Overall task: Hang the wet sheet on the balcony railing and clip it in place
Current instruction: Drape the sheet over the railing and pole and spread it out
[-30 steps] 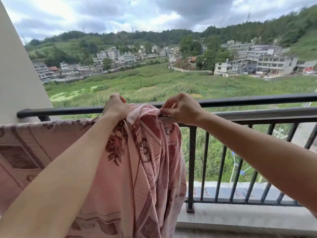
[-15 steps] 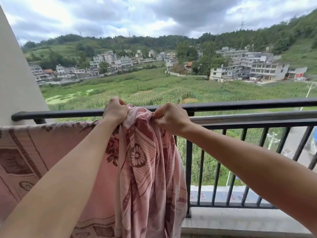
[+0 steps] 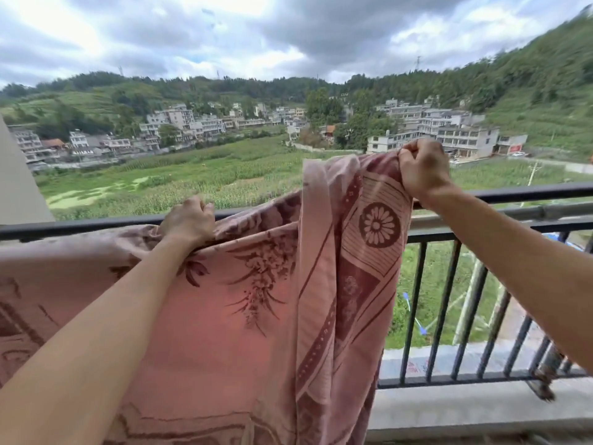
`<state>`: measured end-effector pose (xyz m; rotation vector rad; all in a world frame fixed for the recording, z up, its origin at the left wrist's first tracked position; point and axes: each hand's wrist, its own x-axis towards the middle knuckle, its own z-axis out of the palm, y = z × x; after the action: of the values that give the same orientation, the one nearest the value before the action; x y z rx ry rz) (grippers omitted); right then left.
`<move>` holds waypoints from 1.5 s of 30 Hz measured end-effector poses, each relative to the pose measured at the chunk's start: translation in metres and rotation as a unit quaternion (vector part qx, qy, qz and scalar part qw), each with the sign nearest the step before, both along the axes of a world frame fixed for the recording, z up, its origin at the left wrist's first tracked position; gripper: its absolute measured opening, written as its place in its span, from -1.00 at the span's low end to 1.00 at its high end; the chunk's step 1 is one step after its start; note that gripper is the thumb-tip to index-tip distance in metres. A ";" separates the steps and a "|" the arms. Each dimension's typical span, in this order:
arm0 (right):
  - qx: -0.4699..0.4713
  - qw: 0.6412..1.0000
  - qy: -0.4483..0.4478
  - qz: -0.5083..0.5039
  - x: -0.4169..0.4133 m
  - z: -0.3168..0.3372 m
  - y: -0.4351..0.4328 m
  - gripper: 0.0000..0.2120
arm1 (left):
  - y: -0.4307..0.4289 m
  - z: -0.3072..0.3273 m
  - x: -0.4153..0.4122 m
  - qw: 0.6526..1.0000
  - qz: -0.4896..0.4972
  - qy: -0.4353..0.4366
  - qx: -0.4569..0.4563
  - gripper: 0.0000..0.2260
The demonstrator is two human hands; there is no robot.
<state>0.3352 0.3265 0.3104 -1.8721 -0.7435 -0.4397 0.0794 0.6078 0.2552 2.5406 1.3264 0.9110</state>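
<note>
A pink sheet (image 3: 244, 319) with dark red flower patterns hangs over the black balcony railing (image 3: 519, 192) on the left half of the view. My left hand (image 3: 187, 220) grips the sheet's top edge at the rail. My right hand (image 3: 423, 168) grips a bunched part of the sheet and holds it lifted above the rail, farther right. Between the two hands the sheet's edge slopes up and a folded part with a round flower motif hangs down. No clip is in view.
A pale wall (image 3: 19, 187) closes the balcony at the left. Right of the sheet the rail and its vertical bars (image 3: 442, 303) are bare, above a concrete ledge (image 3: 481, 409). Fields, houses and hills lie beyond.
My right hand has lifted its bunch of sheet above the rail and carried it to the right, spreading the cloth. My left hand has stayed gripping the sheet at the rail.
</note>
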 end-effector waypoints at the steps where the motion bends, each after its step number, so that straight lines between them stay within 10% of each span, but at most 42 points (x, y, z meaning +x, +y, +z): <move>1: -0.021 0.998 0.001 -0.052 0.017 0.008 -0.013 -0.85 | -0.001 0.000 0.000 1.000 -0.002 0.004 0.001 -0.76; 10: -0.360 0.891 0.037 -0.275 0.087 -0.028 -0.105 -0.73 | -0.001 0.000 0.002 0.999 0.016 0.029 -0.012 -0.73; 17: -0.295 0.954 0.021 0.046 0.036 -0.036 -0.066 -0.70 | -0.078 -0.002 0.041 0.990 -0.091 -0.034 0.101 -0.81; 28: -0.199 0.957 -0.031 -0.211 0.087 -0.040 -0.118 -0.62 | -0.102 -0.030 0.066 0.972 -0.096 0.017 0.212 -0.54; 45: -0.110 0.978 -0.075 -0.162 0.109 -0.058 -0.163 -0.74 | -0.252 -0.018 0.207 0.953 -0.249 0.019 0.169 -0.62</move>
<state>0.4444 0.1630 0.2522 -2.1989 -0.6051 -0.7357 0.2866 0.3562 0.2370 2.9442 0.5054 1.0426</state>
